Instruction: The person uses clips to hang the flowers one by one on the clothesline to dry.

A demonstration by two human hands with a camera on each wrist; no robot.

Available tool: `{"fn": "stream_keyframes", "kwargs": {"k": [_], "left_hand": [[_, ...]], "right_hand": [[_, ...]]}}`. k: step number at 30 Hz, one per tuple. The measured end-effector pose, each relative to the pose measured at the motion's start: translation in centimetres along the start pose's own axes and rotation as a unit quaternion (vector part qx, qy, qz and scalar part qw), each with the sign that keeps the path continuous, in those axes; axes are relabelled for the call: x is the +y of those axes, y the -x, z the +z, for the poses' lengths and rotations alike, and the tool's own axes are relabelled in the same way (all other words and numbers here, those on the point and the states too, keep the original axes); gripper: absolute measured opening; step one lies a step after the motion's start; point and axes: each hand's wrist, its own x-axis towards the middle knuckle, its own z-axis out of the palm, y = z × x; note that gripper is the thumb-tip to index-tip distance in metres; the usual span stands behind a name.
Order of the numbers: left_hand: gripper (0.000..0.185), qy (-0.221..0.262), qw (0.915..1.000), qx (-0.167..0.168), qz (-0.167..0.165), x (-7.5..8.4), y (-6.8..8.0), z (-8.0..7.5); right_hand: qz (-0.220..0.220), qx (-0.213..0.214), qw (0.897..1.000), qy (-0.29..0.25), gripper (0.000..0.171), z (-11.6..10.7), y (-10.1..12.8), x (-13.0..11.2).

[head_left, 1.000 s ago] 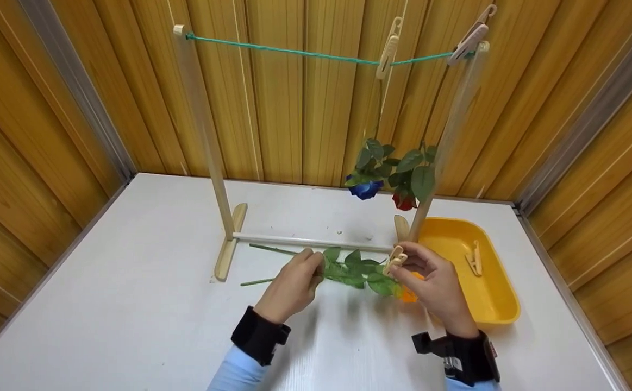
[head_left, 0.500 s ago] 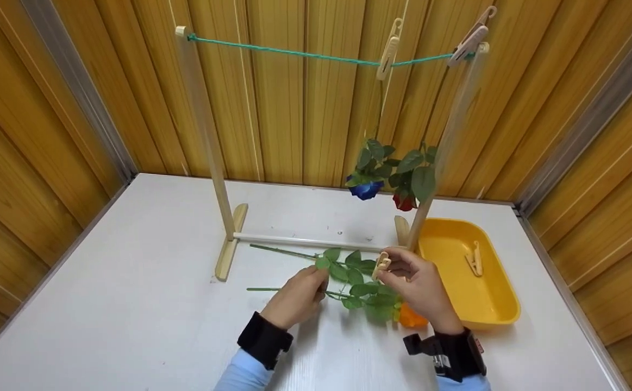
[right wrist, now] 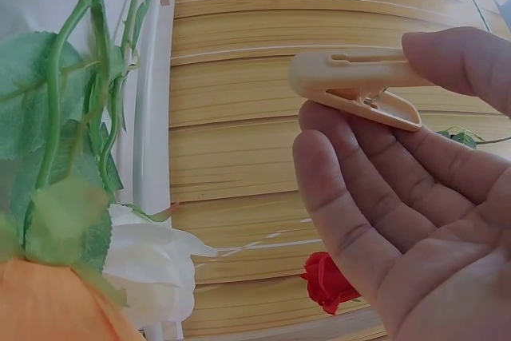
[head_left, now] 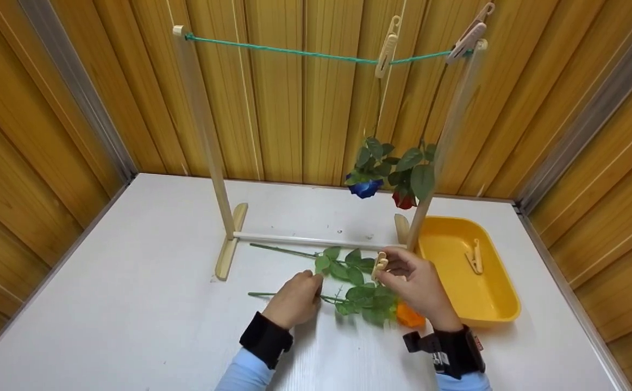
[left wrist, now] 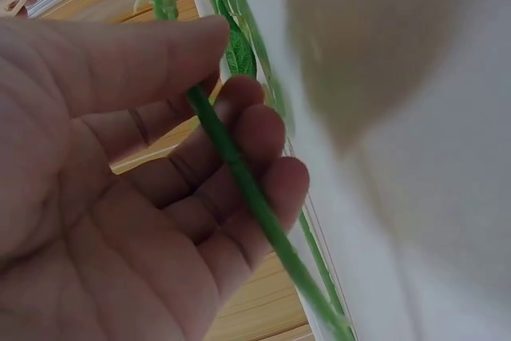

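And here's the left hand (head_left: 293,301), its grip pinching the green stem (left wrist: 251,189) of the orange rose (head_left: 410,315), thumb on one side, curled fingers on the other! The rose's long axis runs crosswise: bare stem end poking out left of that grip, leaves and bloom stretching right, the orange head tucked just on the near side of the right hand (head_left: 421,285). So the left hand has the stem, the right hand is nearer the bloom.

Over to that right grip: thumb and fingertips pinching a clothespin (right wrist: 355,81), its handle legs apart, its nose looking pressed together. The bare stem end lies on the far side of the left grip from that pin, and that's the key relation here! Beyond both grips and well above them, the green cord (head_left: 288,51) stretches across; just beyond the left grip, the white rose (right wrist: 156,265) lies roughly alongside.
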Motion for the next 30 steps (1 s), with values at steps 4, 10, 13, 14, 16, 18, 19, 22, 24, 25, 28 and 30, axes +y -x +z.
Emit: {"fn": "stream_keyframes", "kwargs": {"k": [4,10,13,14,16,18,19,22,24,25,28,30], "left_hand": [[0.022,-0.007,0.9999,0.009,0.009,0.0,0.2,-0.2],[0.016,-0.021,0.9997,0.013,0.0,-0.1,0.4,-0.7],[0.014,-0.026,0.9995,0.017,-0.009,-0.1,0.5,-1.0],[0.014,-0.027,0.9994,0.019,-0.01,-0.1,0.5,-1.1],[0.013,-0.032,0.9989,0.032,-0.01,0.0,0.6,-1.3],[0.012,-0.034,0.998,0.052,-0.009,0.2,0.7,-1.6],[0.012,-0.036,0.9971,0.066,-0.009,0.3,0.8,-1.7],[0.016,-0.041,0.9927,0.113,-0.015,0.9,1.1,-2.1],[0.017,-0.041,0.9894,0.137,-0.028,1.4,1.3,-2.4],[0.018,-0.039,0.9882,0.144,-0.036,1.6,1.4,-2.5],[0.019,-0.025,0.9863,0.151,-0.062,2.2,1.7,-2.7],[0.019,-0.016,0.9857,0.151,-0.073,2.3,1.8,-2.6]], "right_hand": [[-0.008,0.001,1.0,0.003,0.034,0.0,0.0,-0.1],[-0.008,0.01,1.0,-0.008,0.035,-0.1,0.0,-0.5],[-0.005,0.013,1.0,-0.012,0.035,-0.2,0.0,-0.6],[-0.005,0.014,1.0,-0.013,0.035,-0.2,0.0,-0.6],[-0.004,0.015,1.0,-0.014,0.035,-0.2,0.0,-0.7],[-0.003,0.016,1.0,-0.015,0.035,-0.2,-0.1,-0.7],[-0.003,0.017,1.0,-0.015,0.035,-0.2,-0.1,-0.7],[-0.002,0.021,1.0,-0.019,0.036,-0.2,0.0,-0.8],[-0.001,0.024,0.999,-0.024,0.037,-0.2,0.0,-0.9],[0.0,0.026,0.999,-0.027,0.037,-0.2,0.1,-0.9],[0.0,0.028,0.999,-0.034,0.038,-0.3,0.2,-0.9],[-0.001,0.029,0.999,-0.035,0.037,-0.3,0.3,-0.8]]}}
